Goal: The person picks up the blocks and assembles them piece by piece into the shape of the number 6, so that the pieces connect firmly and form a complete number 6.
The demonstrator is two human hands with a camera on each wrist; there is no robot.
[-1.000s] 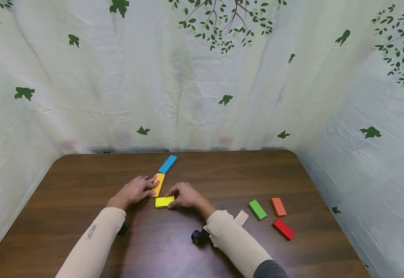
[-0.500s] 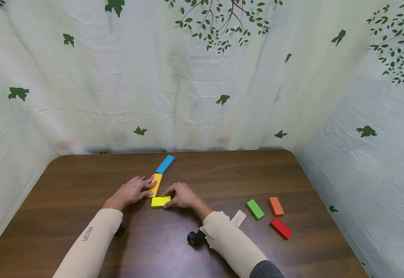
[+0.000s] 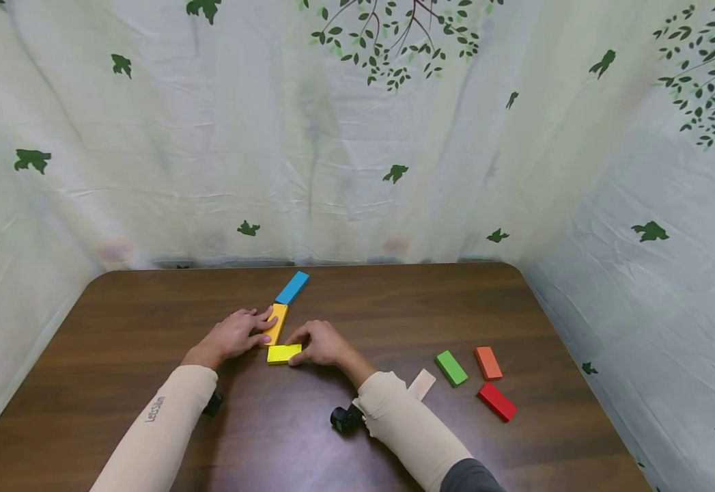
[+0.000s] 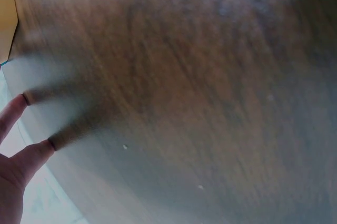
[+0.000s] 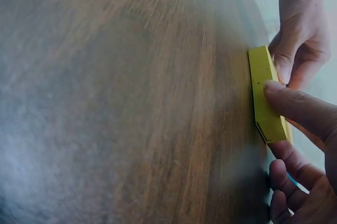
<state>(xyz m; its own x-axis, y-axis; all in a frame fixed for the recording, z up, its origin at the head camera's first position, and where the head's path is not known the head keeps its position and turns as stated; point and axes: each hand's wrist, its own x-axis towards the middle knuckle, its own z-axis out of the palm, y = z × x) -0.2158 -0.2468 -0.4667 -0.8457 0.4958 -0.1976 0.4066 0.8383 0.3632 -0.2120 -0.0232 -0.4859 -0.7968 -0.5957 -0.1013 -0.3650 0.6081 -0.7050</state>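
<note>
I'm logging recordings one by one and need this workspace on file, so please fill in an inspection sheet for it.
Surface: brown wood-grain table.
Job's things: blue block at the far end, amber block next, yellow block crosswise at its near end; exact contact cannot be told.
Clutter: green block, orange block and red block lie loose at the right, with a pale block partly hidden by the right sleeve.
Grippers: left grip, fingers resting on the amber block; right grip pinches the yellow block.
Cables: nothing seen.
Surroundings: pale, leaf-printed cloth behind and at both sides.
</note>
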